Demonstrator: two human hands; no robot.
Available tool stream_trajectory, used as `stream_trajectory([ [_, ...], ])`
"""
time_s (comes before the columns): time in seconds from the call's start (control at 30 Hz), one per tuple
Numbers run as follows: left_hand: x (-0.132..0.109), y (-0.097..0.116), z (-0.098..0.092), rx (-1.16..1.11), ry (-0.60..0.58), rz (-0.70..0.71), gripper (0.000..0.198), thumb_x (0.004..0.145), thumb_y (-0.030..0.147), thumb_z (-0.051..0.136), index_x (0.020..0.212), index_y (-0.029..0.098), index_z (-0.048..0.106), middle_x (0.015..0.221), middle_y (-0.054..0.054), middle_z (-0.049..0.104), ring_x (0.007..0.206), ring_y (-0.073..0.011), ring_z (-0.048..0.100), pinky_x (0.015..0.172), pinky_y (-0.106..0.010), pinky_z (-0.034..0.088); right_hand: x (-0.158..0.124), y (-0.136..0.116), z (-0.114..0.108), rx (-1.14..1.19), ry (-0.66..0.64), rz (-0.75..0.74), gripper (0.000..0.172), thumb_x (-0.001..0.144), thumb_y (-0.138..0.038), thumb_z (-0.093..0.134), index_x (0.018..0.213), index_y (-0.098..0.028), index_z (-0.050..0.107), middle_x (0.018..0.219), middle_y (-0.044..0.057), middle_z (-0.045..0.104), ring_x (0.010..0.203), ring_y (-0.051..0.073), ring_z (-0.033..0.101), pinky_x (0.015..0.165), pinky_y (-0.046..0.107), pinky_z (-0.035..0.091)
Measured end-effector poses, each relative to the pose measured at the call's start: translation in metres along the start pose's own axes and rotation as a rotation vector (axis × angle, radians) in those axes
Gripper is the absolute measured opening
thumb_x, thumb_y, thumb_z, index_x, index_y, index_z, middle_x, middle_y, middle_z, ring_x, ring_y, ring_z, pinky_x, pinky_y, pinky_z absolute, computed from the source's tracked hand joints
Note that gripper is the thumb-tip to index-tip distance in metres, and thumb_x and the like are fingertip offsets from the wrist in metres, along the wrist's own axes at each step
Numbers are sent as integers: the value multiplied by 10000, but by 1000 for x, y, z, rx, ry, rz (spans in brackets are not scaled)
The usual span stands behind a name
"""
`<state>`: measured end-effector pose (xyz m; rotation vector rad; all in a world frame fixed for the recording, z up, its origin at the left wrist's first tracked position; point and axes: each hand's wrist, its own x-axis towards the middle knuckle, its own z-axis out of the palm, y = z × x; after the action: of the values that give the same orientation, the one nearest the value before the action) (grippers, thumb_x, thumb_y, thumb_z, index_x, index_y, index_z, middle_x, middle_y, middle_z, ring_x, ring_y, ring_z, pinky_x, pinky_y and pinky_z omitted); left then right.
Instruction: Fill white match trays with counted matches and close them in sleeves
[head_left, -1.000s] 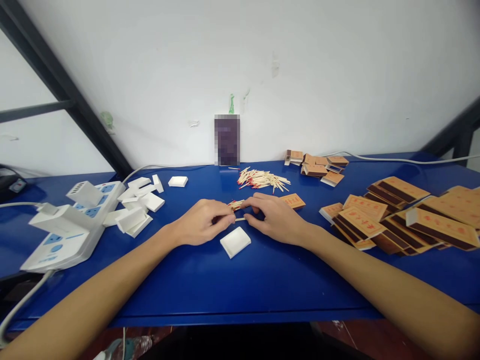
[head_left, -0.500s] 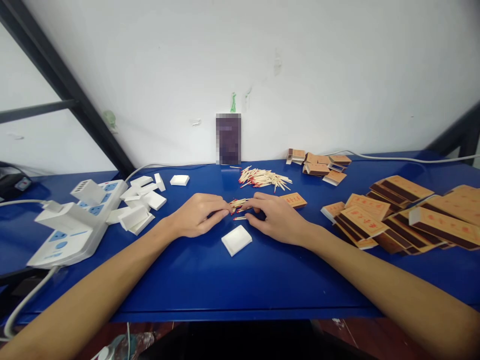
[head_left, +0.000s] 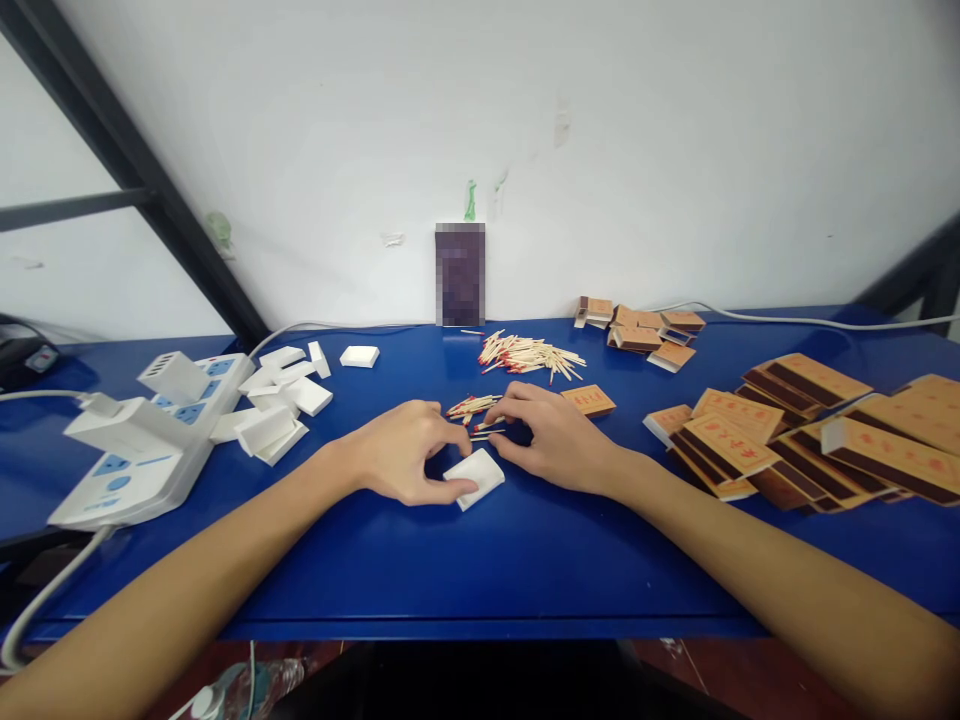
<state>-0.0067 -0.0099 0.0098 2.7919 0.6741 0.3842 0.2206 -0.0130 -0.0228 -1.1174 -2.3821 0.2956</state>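
Note:
My left hand reaches to a white matchbox tray. Its thumb overlaps the tray's near left corner and the index finger is by the far edge, with a wide gap between them; whether they touch it I cannot tell. My right hand has thumb and forefinger curled around the ends of a few red-tipped matches, just beyond the tray. A small bunch of matches lies behind them. An orange matchbox cover rests behind my right hand.
A larger match pile lies toward the wall. White trays are heaped left, beside a power strip with plugs and cables. Orange matchbox covers are stacked right, with more covers at the back. A pixelated dark rectangle stands against the wall.
My left hand has left the small match bunch and come nearer to the white tray, its thumb and forefinger spreading apart. My right hand stays almost where it was, by the matches.

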Motion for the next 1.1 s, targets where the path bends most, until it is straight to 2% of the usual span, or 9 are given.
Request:
stream_trajectory([
  [0.1, -1, 3, 4, 3, -11, 9, 237, 777, 408, 680, 844, 181, 696, 496, 49, 527, 470, -106, 440, 558, -269, 370, 0, 0, 1, 37, 19, -22, 123, 891, -234, 586, 937, -192, 692, 983, 75, 591, 922, 205, 557, 782, 326, 428],
  [0.23, -2, 3, 5, -81, -18, 24, 203, 789, 341, 664, 909, 181, 700, 503, 50, 519, 466, -99, 463, 519, -243, 363, 1, 1, 1, 59, 6, -80, 97, 898, -208, 588, 869, -186, 678, 918, 64, 623, 890, 196, 548, 797, 331, 433],
  [0.33, 0, -1, 5, -107, 75, 4, 184, 836, 319, 620, 912, 174, 702, 532, 36, 544, 519, -107, 509, 592, -249, 410, 1, -1, -1, 78, -9, -105, 89, 885, -182, 598, 853, -195, 680, 878, 48, 642, 856, 186, 553, 776, 317, 429],
  [0.43, 2, -10, 4, 10, 209, -75, 182, 887, 282, 556, 835, 186, 702, 528, 37, 529, 568, -117, 527, 751, -309, 423, 1, -6, -3, 106, -23, -126, 94, 876, -176, 608, 832, -203, 686, 840, 36, 654, 839, 179, 559, 763, 306, 425],
  [0.5, 3, -16, 5, 82, 215, -113, 196, 901, 271, 537, 834, 183, 700, 526, 42, 515, 554, -111, 512, 766, -324, 404, 1, -8, -4, 131, -29, -131, 82, 872, -187, 620, 828, -205, 687, 827, 31, 652, 833, 175, 561, 749, 296, 423],
  [0.57, 2, -21, 6, 120, 172, -120, 193, 910, 265, 532, 878, 178, 701, 542, 43, 521, 541, -108, 502, 729, -311, 393, 1, -7, -4, 151, -11, -103, 77, 878, -200, 616, 851, -203, 688, 815, 25, 635, 804, 165, 559, 725, 286, 417],
  [0.7, 2, -23, 10, 177, 161, -122, 209, 927, 278, 539, 1014, 190, 707, 753, -5, 601, 655, -131, 556, 688, -288, 407, 4, 1, -3, 105, 50, -2, 148, 901, -160, 556, 954, -195, 690, 784, 15, 592, 752, 154, 547, 692, 279, 401],
  [0.87, 4, -22, 14, 209, 215, -165, 292, 917, 355, 591, 1153, 204, 672, 957, -52, 606, 861, -186, 581, 801, -330, 462, 10, 11, 3, 3, 81, 35, 178, 905, -177, 554, 1031, -190, 680, 853, 33, 597, 790, 168, 559, 708, 290, 410],
  [1.1, 6, -23, 17, 200, 245, -251, 183, 905, 339, 608, 975, 206, 710, 957, -47, 620, 862, -194, 587, 818, -359, 464, 20, 16, 10, -81, 57, 35, 157, 938, -225, 539, 961, -193, 691, 913, 51, 621, 869, 188, 588, 736, 300, 406],
])
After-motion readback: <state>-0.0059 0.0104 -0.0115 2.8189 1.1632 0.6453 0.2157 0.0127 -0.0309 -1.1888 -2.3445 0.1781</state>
